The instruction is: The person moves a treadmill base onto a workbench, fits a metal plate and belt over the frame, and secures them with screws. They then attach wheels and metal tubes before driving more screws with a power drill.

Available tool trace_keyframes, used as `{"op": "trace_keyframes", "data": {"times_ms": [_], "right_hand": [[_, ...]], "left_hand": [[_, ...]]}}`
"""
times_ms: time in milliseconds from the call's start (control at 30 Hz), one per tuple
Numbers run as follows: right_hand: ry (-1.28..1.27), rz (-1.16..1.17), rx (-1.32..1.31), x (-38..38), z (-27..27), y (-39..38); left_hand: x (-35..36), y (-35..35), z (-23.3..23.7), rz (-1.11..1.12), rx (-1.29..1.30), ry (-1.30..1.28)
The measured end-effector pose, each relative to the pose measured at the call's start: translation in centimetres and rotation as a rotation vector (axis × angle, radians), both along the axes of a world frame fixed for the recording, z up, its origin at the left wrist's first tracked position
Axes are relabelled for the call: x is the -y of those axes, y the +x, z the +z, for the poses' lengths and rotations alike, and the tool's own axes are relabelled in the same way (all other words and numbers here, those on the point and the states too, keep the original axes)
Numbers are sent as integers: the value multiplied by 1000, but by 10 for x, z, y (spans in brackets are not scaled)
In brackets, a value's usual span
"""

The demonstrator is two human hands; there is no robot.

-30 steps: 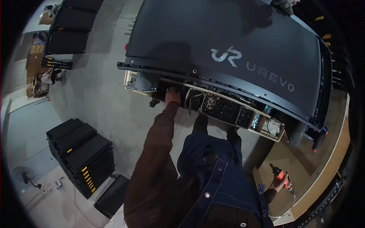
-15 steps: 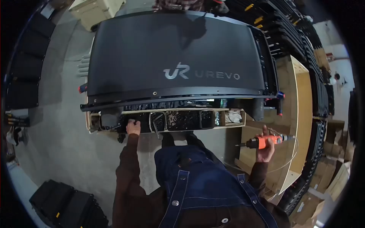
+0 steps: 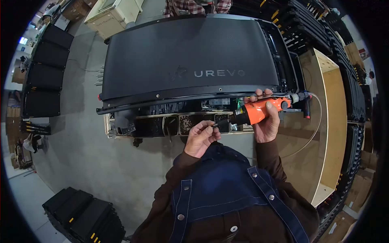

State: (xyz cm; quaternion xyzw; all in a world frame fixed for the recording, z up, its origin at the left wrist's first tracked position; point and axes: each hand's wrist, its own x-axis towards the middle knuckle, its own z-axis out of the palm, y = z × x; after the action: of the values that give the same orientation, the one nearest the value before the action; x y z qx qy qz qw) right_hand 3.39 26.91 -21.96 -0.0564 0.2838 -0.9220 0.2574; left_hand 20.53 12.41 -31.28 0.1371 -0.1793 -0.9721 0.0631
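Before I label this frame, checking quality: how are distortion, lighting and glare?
Head view: strong fisheye bending, black corners; head view: the UREVO lettering catches light, while the emblem left of it nearly vanishes; head view: the orange tool stands out brightly.

Driver (image 3: pixel 260 112) tip: obscured at my left hand (image 3: pixel 199 139).
The piece (image 3: pixel 215 125) it pinches is too small to identify; the top edge crops a co-worker (image 3: pixel 193 7).

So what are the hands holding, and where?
Right hand: the orange power tool, around its body. Left hand: pinched near the tool's tip; what's there is unclear.
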Motion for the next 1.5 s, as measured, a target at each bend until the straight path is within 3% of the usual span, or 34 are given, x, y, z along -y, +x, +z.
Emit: {"op": "trace_keyframes", "data": {"times_ms": [267,333,367,433,500,567,667,700,767,900,1000,1067,1133,1200,1367,1467,1500], "right_hand": [[92,13,59,-28,-18,-29],[85,0,99,-32,-22,-36],[83,-15,139,-34,-24,-39],[99,-31,225,-35,-34,-44],[159,-65,351,-36,-41,-49],[190,-71,319,-34,-47,-53],[195,-85,267,-26,-40,-56],[197,-81,172,-23,-34,-58],[153,-47,15,-17,-21,-62],[159,-21,-113,-4,-7,-67],[242,-148,-41,7,-1,-66],[338,-115,-115,9,1,-67],[364,-86,-273,17,4,-71],[364,-63,-453,27,4,-75],[447,28,-766,56,-15,-84],[493,120,-796,70,-14,-86],[520,179,-810,74,-11,-91]], "left_hand": [[-40,-27,1,92,15,107],[-49,-31,11,244,172,-285],[-53,-36,22,249,179,-284],[-54,-51,38,591,275,-1423],[-54,-62,35,699,251,-1546],[-48,-67,25,613,251,-1614],[-37,-73,9,275,340,-475],[-32,-75,6,282,336,-471],[-22,-81,2,169,291,-758],[-24,-94,-1,235,224,-572],[-25,-101,-13,375,175,-739],[-20,-104,-23,133,107,-87],[-23,-120,-39,104,75,18],[-29,-134,-46,130,-26,434],[-31,-159,-64,125,-33,679],[-31,-155,-59,118,91,671],[-32,-147,-54,38,218,465]]}}
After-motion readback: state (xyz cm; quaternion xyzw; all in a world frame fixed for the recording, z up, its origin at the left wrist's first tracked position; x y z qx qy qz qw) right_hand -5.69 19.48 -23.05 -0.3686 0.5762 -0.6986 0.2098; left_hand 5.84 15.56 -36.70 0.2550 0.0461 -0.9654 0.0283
